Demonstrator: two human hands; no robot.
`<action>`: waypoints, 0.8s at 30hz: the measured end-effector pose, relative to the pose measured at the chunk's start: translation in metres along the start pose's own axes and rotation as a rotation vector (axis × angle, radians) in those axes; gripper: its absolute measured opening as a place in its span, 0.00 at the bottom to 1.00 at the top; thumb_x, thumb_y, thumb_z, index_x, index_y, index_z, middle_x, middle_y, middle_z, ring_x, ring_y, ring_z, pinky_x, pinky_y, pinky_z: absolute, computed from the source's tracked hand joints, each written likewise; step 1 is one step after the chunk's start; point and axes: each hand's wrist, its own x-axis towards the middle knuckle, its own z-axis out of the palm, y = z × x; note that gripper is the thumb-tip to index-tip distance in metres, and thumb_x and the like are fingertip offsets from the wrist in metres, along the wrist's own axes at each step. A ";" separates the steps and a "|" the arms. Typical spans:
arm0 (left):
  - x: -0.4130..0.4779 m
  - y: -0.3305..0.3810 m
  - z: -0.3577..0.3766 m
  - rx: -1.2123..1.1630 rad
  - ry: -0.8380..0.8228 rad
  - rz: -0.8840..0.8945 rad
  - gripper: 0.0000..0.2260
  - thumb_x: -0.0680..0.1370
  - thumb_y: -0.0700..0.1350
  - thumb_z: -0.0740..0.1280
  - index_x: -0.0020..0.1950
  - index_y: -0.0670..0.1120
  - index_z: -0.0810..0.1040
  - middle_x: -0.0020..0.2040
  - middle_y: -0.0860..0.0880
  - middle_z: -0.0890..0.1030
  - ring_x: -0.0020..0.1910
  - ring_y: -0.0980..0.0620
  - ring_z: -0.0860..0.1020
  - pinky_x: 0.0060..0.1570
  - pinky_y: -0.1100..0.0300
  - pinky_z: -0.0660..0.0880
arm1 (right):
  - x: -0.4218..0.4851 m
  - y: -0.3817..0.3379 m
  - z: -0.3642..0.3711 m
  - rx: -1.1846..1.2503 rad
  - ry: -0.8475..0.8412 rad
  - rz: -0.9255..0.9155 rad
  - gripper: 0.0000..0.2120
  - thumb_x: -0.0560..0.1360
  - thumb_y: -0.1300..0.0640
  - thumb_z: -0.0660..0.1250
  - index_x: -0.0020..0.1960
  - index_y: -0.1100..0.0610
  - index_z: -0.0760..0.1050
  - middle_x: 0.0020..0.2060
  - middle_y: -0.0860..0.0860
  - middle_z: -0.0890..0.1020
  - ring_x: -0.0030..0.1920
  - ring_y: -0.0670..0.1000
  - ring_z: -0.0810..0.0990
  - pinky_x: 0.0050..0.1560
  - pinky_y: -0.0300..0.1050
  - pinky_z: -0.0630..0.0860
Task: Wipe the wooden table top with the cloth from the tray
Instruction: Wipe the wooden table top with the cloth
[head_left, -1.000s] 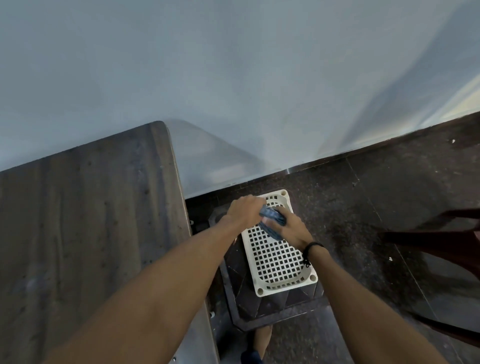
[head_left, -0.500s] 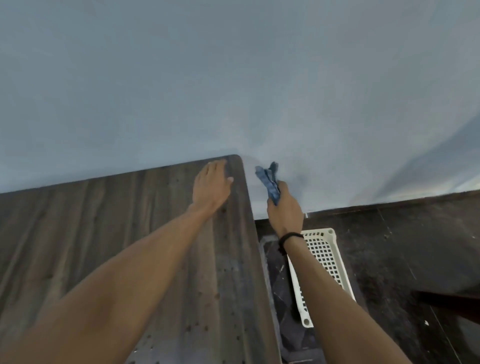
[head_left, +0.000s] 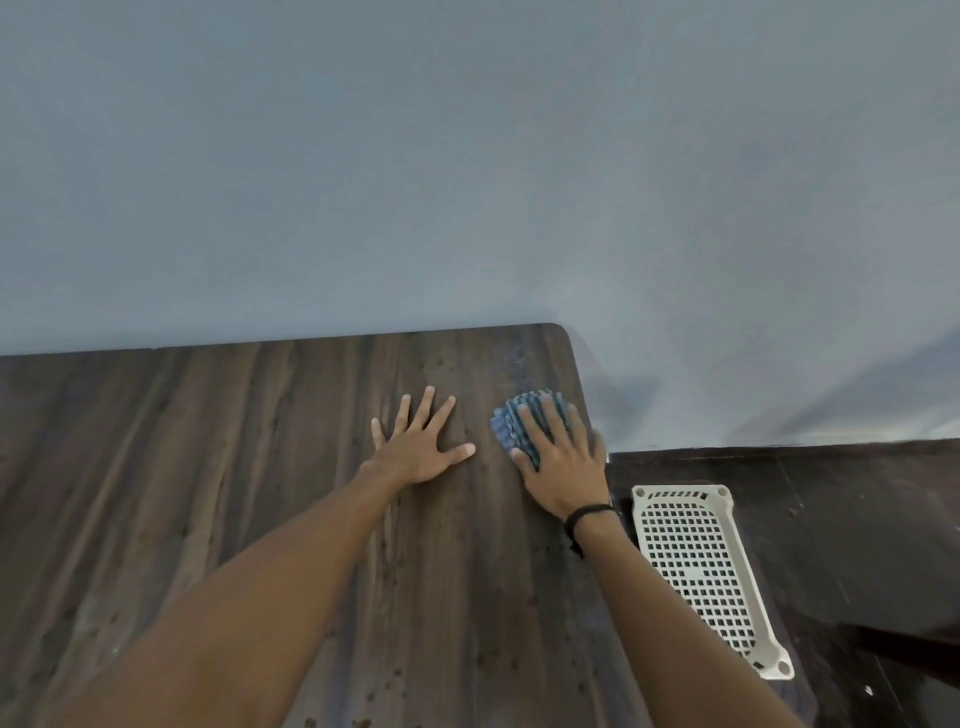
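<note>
While on table (head_left: 260, 467), cloth (head_left: 506, 428) beneath fingers (head_left: 549, 422)

The cloth (head_left: 524, 423) is blue with a ribbed, striped weave. It lies bunched and flat on the table (head_left: 260, 467) near the rounded far right corner, pressed under the spread fingers of the right hand (head_left: 563, 462). The table top is dark, streaky wood grain. The tray (head_left: 680, 492), cream plastic with a square-hole grid, lies on the floor just right of the table.
</note>
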 end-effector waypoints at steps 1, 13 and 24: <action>0.000 -0.002 -0.001 -0.006 -0.002 0.011 0.39 0.74 0.76 0.51 0.79 0.65 0.36 0.77 0.59 0.29 0.78 0.48 0.30 0.73 0.32 0.35 | -0.001 0.000 0.007 -0.032 -0.022 -0.067 0.29 0.83 0.38 0.49 0.81 0.39 0.44 0.80 0.42 0.40 0.81 0.53 0.41 0.77 0.66 0.48; 0.016 -0.030 -0.005 0.030 0.102 0.116 0.38 0.75 0.77 0.46 0.79 0.64 0.37 0.78 0.59 0.29 0.78 0.49 0.30 0.71 0.32 0.31 | -0.007 -0.020 0.031 0.014 0.047 0.046 0.27 0.85 0.42 0.45 0.82 0.42 0.41 0.81 0.41 0.42 0.81 0.48 0.39 0.80 0.59 0.45; 0.031 -0.023 -0.036 0.056 -0.183 0.079 0.50 0.70 0.76 0.63 0.76 0.65 0.30 0.73 0.60 0.22 0.75 0.47 0.25 0.69 0.28 0.33 | 0.037 -0.021 0.018 0.061 0.024 0.101 0.29 0.85 0.41 0.47 0.83 0.45 0.43 0.82 0.44 0.43 0.81 0.48 0.41 0.80 0.55 0.42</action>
